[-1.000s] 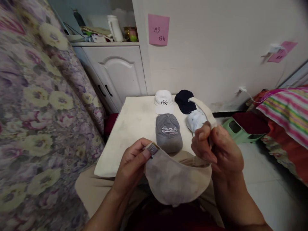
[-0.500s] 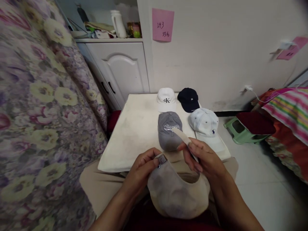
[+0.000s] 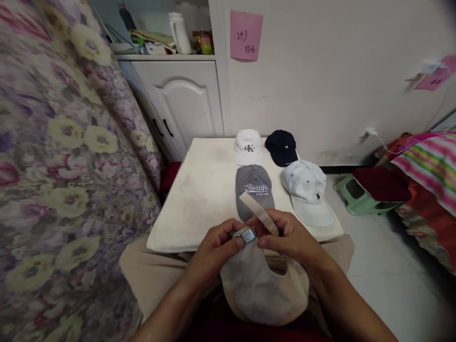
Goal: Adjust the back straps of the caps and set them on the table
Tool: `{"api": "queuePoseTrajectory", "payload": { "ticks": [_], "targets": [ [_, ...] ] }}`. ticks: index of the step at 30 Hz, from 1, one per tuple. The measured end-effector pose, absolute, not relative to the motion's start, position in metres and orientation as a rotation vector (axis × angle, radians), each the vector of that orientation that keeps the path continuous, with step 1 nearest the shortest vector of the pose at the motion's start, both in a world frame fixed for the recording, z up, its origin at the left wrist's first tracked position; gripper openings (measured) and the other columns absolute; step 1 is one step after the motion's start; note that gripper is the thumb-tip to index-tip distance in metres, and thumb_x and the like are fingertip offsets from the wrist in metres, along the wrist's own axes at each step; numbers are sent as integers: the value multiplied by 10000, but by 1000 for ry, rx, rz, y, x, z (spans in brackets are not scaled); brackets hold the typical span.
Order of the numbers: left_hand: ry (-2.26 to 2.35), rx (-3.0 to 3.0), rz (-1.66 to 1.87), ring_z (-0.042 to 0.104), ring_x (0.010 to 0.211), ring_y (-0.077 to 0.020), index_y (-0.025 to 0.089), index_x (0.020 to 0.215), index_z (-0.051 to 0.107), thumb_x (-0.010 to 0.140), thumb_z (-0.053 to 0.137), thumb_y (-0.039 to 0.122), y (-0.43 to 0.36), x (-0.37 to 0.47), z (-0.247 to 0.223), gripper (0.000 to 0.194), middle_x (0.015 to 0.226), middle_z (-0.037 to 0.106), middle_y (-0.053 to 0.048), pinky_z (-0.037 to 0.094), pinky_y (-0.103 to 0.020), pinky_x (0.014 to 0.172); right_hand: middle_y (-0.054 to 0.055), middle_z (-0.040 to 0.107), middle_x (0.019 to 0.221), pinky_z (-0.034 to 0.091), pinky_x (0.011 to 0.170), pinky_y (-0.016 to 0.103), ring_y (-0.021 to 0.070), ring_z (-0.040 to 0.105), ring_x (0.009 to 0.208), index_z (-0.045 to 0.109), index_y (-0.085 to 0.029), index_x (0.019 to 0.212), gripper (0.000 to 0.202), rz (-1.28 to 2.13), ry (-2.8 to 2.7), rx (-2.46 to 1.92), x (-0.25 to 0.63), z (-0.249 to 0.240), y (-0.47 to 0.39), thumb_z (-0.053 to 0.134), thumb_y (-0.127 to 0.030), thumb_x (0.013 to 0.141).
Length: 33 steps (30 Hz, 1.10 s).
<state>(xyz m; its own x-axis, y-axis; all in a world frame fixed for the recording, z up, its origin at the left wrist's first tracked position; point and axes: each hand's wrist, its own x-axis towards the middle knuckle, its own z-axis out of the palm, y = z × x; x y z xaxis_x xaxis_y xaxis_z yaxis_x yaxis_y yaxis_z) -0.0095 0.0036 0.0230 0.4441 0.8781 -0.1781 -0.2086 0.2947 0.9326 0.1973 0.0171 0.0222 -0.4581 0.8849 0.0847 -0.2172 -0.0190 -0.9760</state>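
Note:
A beige cap rests upside down in my lap, just in front of the table. My left hand pinches its metal buckle at the back. My right hand holds the cap's loose strap, whose end points up and away from me, right beside the buckle. On the white table lie a grey cap lettered "Always", a white cap, a navy cap and a pale blue-white cap.
A flowered curtain or bedcover fills the left side. A white cabinet stands behind the table, with a jug on its top. A green stool and striped bedding are to the right. A pink note sticks on the wall.
My right hand brought the strap down from the upper right to the buckle in my left hand. The two hands have closed together over the cap's back.

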Motion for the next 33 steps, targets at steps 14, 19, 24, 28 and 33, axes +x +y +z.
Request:
{"api": "queuePoseTrajectory", "payload": {
  "ticks": [14, 19, 24, 28, 33],
  "targets": [
    [831, 1067, 855, 548, 735, -136, 187, 901, 677, 841, 726, 350, 4, -4, 23, 180, 853, 659, -7, 399, -241, 680, -18, 553, 758, 391, 657, 285, 149, 519, 718, 672, -191, 789, 134, 1193, -1792, -823, 195, 28, 22, 744, -292, 838],
    [785, 947, 883, 547, 680, -116, 180, 902, 699, 801, 768, 314, 6, -3, 22, 181, 810, 658, -3, 407, -219, 638, -25, 537, 744, 373, 625, 266, 137, 490, 697, 662, -188, 826, 181, 1256, -1754, -817, 193, 31, 21, 764, -337, 824],
    [697, 832, 873, 473, 537, -79, 137, 799, 672, 758, 795, 332, 9, -9, 19, 234, 646, 577, 12, 345, -183, 516, -13, 594, 745, 378, 552, 233, 96, 471, 587, 679, -184, 961, 227, 1400, -1599, -819, 198, 33, 19, 602, -397, 956],
    [637, 823, 904, 467, 522, -72, 123, 805, 696, 722, 822, 330, 11, -13, 16, 256, 635, 568, 10, 347, -172, 496, -20, 611, 728, 360, 462, 198, 53, 451, 468, 686, -188, 1013, 222, 1516, -1392, -744, 207, 37, 21, 555, -367, 991],
    [627, 847, 916, 474, 529, -74, 122, 786, 713, 717, 828, 347, 12, -14, 13, 262, 638, 576, 5, 355, -172, 504, -7, 640, 771, 356, 426, 183, 50, 491, 462, 687, -198, 1011, 176, 1596, -1264, -651, 218, 56, 21, 605, -346, 963]
  ]
}}
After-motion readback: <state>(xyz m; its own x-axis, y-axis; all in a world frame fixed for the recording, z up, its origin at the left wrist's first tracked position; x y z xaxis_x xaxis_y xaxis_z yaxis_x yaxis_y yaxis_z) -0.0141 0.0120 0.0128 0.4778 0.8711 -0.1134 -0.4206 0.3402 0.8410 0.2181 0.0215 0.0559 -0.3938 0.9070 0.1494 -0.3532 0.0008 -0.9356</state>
